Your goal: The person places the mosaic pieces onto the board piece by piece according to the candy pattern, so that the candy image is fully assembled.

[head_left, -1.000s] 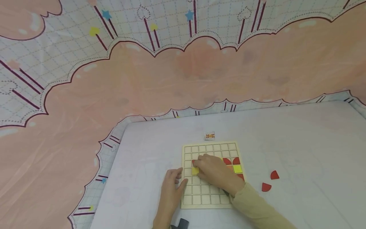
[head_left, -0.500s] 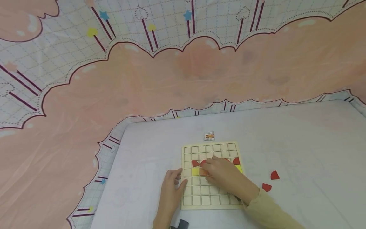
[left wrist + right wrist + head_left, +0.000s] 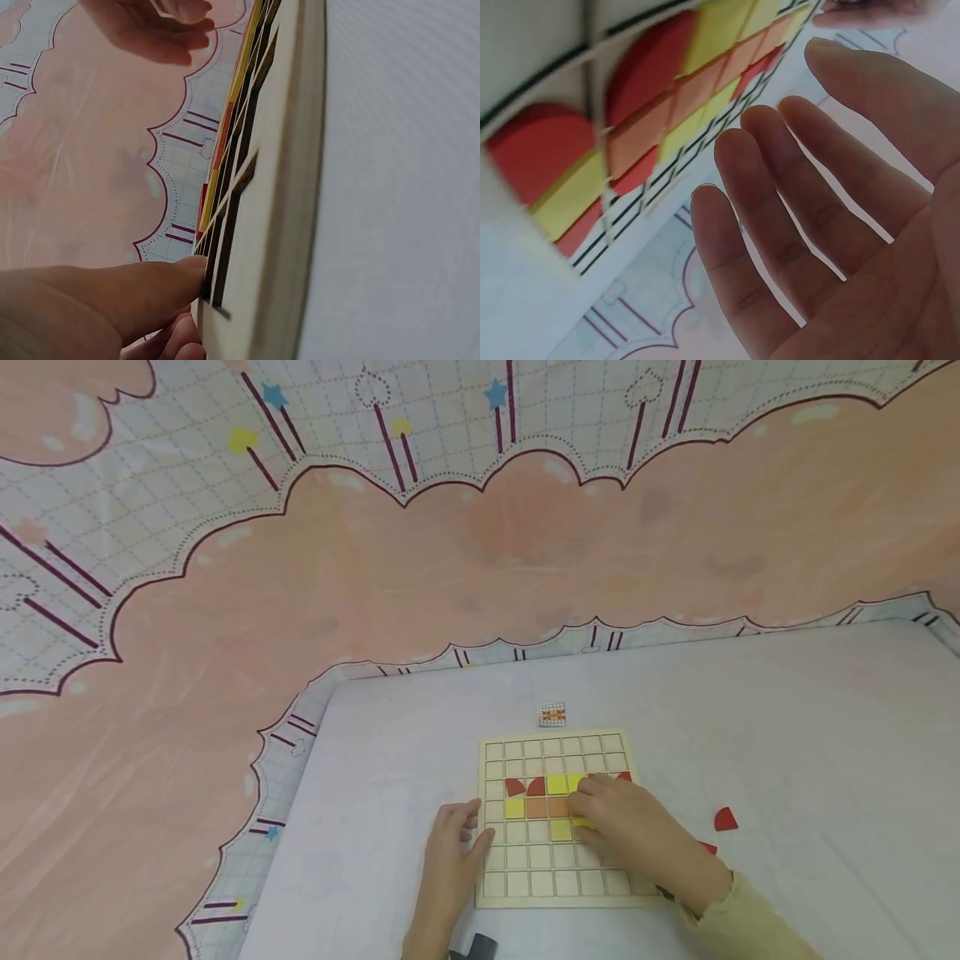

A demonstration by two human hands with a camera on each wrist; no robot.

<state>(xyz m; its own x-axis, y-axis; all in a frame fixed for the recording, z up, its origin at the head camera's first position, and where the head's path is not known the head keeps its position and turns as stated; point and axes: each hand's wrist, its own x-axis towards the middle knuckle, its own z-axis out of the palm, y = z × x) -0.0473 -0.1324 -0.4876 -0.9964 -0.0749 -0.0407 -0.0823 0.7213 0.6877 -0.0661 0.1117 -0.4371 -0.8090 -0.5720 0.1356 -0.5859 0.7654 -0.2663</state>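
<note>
A pale wooden grid board lies on the table with red, yellow and orange pieces in its cells. Red quarter-circle pieces, yellow square pieces and orange square pieces show left of my right hand. My left hand touches the board's left edge, its thumb lying on the rim in the left wrist view. Over the right part of the board is my right hand, covering some pieces. Its fingers are extended and spread in the right wrist view, holding nothing.
A small pattern card lies beyond the board's far edge. To the right is a loose red quarter-circle piece, and another red piece is partly hidden by my right hand. A dark object sits near my left wrist.
My right hand has moved rightward across the board, uncovering red, yellow and orange pieces on the left and middle. The left hand has stayed at the board's left edge.
</note>
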